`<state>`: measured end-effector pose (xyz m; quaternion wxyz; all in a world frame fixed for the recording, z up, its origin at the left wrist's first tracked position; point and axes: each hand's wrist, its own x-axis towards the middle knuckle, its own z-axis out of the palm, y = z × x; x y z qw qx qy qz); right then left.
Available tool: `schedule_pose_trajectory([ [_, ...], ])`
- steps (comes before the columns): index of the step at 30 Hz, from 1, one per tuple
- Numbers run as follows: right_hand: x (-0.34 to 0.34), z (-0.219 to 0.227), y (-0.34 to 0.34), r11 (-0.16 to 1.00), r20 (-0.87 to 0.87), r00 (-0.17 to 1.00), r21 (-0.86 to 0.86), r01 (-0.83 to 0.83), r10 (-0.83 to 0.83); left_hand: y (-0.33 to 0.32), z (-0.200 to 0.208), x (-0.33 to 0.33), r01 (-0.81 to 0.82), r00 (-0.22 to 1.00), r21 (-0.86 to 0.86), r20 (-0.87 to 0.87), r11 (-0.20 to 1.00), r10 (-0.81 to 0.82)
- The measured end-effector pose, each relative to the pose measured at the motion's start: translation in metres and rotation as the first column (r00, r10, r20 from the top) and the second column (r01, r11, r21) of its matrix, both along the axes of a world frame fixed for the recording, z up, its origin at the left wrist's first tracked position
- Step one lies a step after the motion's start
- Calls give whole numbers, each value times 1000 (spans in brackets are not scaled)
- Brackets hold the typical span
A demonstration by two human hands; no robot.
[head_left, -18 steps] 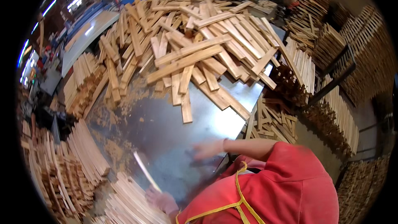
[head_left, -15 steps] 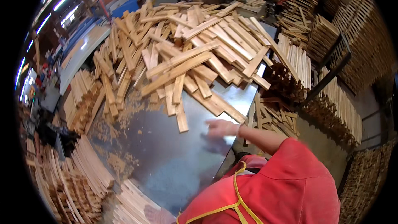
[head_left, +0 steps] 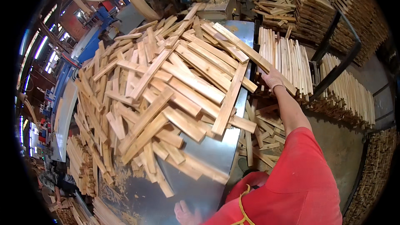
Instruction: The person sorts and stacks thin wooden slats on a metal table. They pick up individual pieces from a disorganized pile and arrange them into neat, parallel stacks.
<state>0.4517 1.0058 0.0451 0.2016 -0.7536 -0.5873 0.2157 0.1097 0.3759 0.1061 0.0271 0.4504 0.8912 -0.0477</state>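
Note:
My right hand (head_left: 273, 78), in a pale glove, reaches out past the right edge of the metal table (head_left: 206, 146). Its fingers are closed around a long wooden board (head_left: 243, 51), which slants from the top of the pile and sticks out beyond the table edge. My left hand (head_left: 186, 213) is low over the near part of the table, its fingers apart, holding nothing. A large jumbled pile of wooden boards (head_left: 183, 87) covers most of the table; one board (head_left: 231, 100) lies across its right side.
Upright boards stand in a stack (head_left: 287, 58) to the right, beside a black metal frame (head_left: 354, 41). Loose offcuts (head_left: 266, 135) lie below the table's right edge. A machine (head_left: 216, 4) stands behind the pile. Another person (head_left: 56, 183) is at the far left.
My right hand has moved from above the table to the far right and taken hold of the long board. My left hand has come over the table. The view has shifted right.

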Motion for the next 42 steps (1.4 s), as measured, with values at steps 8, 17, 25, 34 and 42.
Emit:
schedule_pose_trajectory([
  [8,-23,-14,123,984,266,948,-100,-151,173,312,45,40,426,836,236,266,874,-479],
  [17,-22,6,106,965,-290,924,-5,-261,248,395,22,51,328,760,-105,619,939,-196],
  [25,-71,41,-74,907,-970,222,0,-421,103,204,32,39,-414,-493,-75,857,907,-153],
  [34,-268,60,-361,345,-996,56,-27,-938,75,55,8,45,-787,93,224,964,575,-247],
  [42,-324,44,-562,176,-970,237,-244,-954,-55,-95,-17,50,-991,70,116,868,63,-492],
])
